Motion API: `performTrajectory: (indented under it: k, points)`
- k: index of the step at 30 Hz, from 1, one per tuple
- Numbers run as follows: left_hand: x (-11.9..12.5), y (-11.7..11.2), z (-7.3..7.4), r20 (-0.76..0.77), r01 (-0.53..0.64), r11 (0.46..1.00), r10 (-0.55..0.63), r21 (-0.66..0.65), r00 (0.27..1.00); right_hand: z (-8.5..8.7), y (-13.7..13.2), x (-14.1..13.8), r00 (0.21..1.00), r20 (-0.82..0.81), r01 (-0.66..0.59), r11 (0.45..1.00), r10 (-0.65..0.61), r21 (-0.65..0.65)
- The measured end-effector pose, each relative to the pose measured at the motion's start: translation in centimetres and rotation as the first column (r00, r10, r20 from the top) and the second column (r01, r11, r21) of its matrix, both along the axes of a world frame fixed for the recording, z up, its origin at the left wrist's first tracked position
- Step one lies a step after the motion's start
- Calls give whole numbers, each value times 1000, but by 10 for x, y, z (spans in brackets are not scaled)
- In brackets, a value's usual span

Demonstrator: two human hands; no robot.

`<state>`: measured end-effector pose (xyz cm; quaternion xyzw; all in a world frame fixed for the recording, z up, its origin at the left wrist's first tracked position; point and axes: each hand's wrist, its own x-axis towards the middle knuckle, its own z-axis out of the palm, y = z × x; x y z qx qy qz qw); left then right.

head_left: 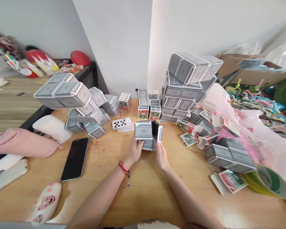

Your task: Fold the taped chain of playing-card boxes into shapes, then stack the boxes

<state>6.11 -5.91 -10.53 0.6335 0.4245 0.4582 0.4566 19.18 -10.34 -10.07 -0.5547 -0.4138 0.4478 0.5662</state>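
Between my hands, above the middle of the table, is a box shape folded from playing cards (143,130), grey patterned backs outward. Its right part stands open, with a dark inside and one white-edged side upright. My left hand (134,152) grips its lower left, thumb on the front. My right hand (161,156) holds the lower right side, fingertips at the upright part. Just behind to the left lies a small pile of loose playing cards (122,124), with a ten of spades face up.
Stacked card boxes rise at the right (181,86) and left (64,92). Card packs (143,112) stand behind. Opened packs (188,139), a tape roll (269,181) and a pink plastic bag (248,124) lie right; a phone (75,159) and pink pouch (26,143) lie left.
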Motion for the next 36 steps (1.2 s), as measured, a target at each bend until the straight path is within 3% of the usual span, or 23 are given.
performTrajectory:
  k: [5, 9, 13, 20, 26, 36]
  points:
    - [-4, 3, 4, 84, 41, 999, -38, -34, 996, 8, 5, 12, 951, -256, -186, 982, 174, -20]
    - [-11, 5, -1, 94, 71, 997, -69, -19, 993, 10, 8, 15, 890, -401, -274, 958, 218, -87]
    - [-12, 6, -5, 72, 50, 999, -48, -14, 996, 10, 9, 15, 866, -452, -299, 946, 215, -122]
    - [-5, 7, 2, 66, 37, 999, -37, 2, 997, 8, 8, 15, 853, -475, -302, 946, 214, -117]
    - [-5, 7, 1, 56, 29, 999, -27, -27, 998, 17, 4, 15, 776, -551, -436, 893, 308, -114]
    - [0, 9, 0, 36, -77, 997, 77, 2, 996, 14, 5, 7, 797, -545, -371, 923, 262, -99]
